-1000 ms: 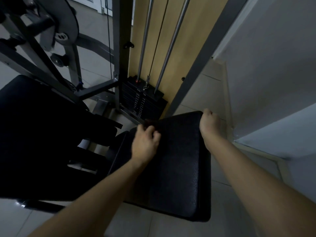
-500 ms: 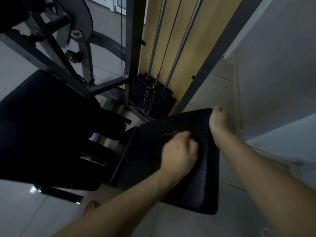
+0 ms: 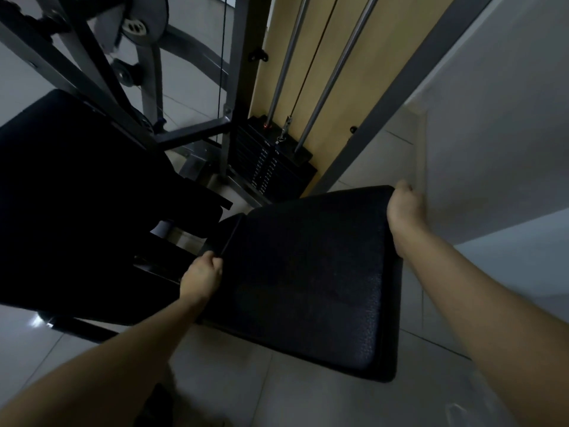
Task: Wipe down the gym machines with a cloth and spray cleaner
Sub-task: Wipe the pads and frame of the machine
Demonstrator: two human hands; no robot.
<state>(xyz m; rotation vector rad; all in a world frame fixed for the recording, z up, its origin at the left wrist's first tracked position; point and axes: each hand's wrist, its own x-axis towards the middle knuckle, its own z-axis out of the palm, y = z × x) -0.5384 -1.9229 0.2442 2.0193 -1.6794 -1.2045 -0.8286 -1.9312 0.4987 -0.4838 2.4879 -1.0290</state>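
The left hand (image 3: 201, 277) has swept from the pad's (image 3: 311, 272) middle to its left edge at lower centre, so that stretch looks wiped. It is fisted, though any cloth inside is too dark to see. The right hand (image 3: 405, 208) clasps the pad's far right corner; no spray bottle shows.

Dim, bluish light; deep shadows at left, wide-angle bending at edges.

Two hands show: the left hand (image 3: 200, 277) and the right hand (image 3: 405, 211). Two black pads, the near pad (image 3: 308, 278) and the far pad (image 3: 67, 192). One weight stack (image 3: 271, 164) with two guide rods (image 3: 335, 69).
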